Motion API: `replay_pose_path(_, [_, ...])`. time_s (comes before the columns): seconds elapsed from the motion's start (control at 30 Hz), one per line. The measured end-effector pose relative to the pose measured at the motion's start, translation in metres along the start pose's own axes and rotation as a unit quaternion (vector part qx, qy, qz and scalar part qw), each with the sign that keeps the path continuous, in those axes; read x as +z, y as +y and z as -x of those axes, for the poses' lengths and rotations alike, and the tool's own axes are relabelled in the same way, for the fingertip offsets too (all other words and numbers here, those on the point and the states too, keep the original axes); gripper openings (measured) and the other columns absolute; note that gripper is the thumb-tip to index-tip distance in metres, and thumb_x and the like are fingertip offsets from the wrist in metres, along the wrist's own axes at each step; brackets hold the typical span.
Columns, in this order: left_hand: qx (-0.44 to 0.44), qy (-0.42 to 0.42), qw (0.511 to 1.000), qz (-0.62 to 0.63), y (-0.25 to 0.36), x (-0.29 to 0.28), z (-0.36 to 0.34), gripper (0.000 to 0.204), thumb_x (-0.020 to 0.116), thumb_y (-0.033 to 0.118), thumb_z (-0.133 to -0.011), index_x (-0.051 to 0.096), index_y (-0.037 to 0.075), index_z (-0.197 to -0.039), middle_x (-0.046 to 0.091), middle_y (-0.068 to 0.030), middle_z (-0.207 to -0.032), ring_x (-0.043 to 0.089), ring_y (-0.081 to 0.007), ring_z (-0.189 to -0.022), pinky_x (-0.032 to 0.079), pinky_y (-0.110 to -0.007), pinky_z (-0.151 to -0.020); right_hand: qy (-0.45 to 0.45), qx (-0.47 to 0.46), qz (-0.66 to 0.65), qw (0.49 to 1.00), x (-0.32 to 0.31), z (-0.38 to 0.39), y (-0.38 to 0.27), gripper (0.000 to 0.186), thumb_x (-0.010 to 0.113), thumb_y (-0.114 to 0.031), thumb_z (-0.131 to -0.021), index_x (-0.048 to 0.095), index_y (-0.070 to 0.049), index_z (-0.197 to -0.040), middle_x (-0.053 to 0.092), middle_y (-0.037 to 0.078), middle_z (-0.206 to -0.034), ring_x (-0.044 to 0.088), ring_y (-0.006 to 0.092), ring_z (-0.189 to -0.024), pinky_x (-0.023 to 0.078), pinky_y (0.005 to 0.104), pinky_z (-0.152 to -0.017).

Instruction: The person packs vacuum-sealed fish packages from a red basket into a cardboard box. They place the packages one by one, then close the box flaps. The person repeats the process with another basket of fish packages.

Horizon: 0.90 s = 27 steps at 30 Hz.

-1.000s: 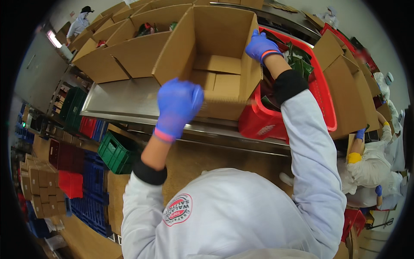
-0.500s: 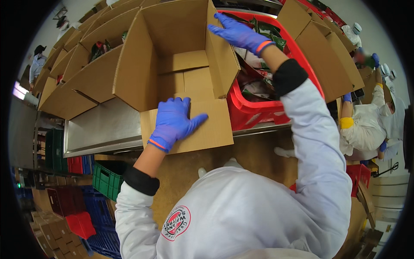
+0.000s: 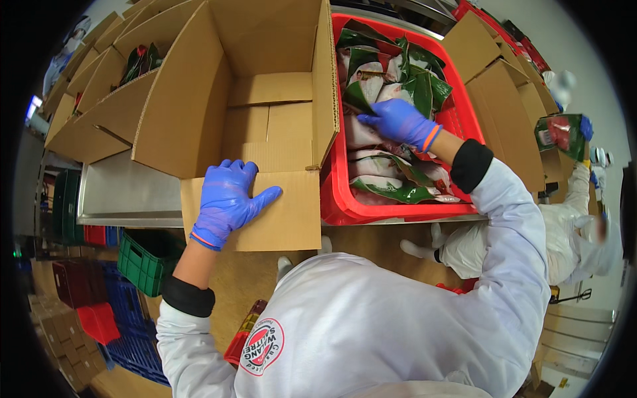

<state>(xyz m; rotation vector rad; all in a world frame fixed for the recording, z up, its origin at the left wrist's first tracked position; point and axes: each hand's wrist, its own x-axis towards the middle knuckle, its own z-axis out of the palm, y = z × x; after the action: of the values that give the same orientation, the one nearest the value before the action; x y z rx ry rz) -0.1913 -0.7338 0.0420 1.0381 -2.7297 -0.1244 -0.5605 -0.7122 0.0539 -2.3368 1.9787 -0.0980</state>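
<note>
In front of me stands a cardboard box [image 3: 269, 126] with its flaps up and nothing inside. My left hand [image 3: 229, 202], in a blue glove, lies flat on its near flap [image 3: 288, 215], thumb spread. To the right, a red plastic crate [image 3: 371, 212] holds several green-and-white plastic bags [image 3: 391, 192]. Inside the crate, my gloved right hand [image 3: 400, 124] has its fingers closed at the edge of a green plastic bag [image 3: 358, 98]. Part of that grip is hidden by the hand itself.
More cardboard boxes [image 3: 99, 126] line the left, one with bags in it. Another box [image 3: 507, 119] stands right of the crate. At far right a co-worker's gloved hand holds up a green-and-red bag [image 3: 561, 134]. A green crate [image 3: 149, 262] sits lower left, beside the metal table [image 3: 129, 192].
My right hand has come off the box's right flap and reached down into the red crate. My left hand stays on the near flap. The co-worker's bag at right has risen.
</note>
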Motion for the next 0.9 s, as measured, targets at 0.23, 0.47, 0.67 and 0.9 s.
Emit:
replay_pose_path(0.23, [0.023,0.006,1.0,0.02,0.0,-0.002,-0.002,0.051,0.066,0.051,-0.077,0.063,0.002,-0.092,0.061,-0.0149,-0.081,0.056,-0.0329,-0.079,0.043,-0.042,-0.072,0.213,-0.084,-0.003,0.974,-0.079,0.029,0.044,0.023,0.067,-0.031,-0.085,0.067,-0.008,-0.087,0.063,0.016,-0.075,0.059,0.0377,-0.062,0.047,0.0439,-0.057])
replay_pose_path(0.47, [-0.059,0.099,0.894,0.434,-0.023,0.006,-0.005,0.043,0.052,0.032,-0.094,0.05,0.012,-0.132,0.053,-0.0093,-0.127,0.05,-0.0259,-0.118,0.038,-0.037,-0.1,0.431,-0.09,0.462,0.77,-0.25,0.061,0.006,0.036,0.062,-0.008,-0.078,0.07,-0.021,-0.11,0.067,0.007,-0.094,0.064,0.0259,-0.07,0.052,0.0334,-0.06])
replay_pose_path(0.67, [-0.178,0.081,0.744,0.639,-0.049,-0.005,-0.024,0.063,0.029,0.059,-0.097,0.034,0.019,-0.145,0.037,-0.0097,-0.144,0.032,-0.0274,-0.134,0.029,-0.048,-0.106,0.357,-0.067,-0.009,0.932,-0.236,-0.015,-0.107,0.024,0.049,-0.024,-0.1,0.07,-0.017,-0.109,0.062,0.002,-0.065,0.056,0.0114,-0.049,0.046,0.0281,-0.045])
replay_pose_path(0.9, [-0.175,0.039,0.777,0.603,-0.028,-0.023,-0.041,0.071,0.035,0.07,-0.089,0.034,0.027,-0.145,0.043,-0.0095,-0.138,0.041,-0.0255,-0.126,0.036,-0.051,-0.1,-0.023,-0.212,0.112,0.971,-0.106,-0.088,-0.143,0.038,0.056,-0.046,-0.089,0.066,-0.009,-0.091,0.065,0.016,-0.078,0.061,0.0374,-0.072,0.051,0.0448,-0.064])
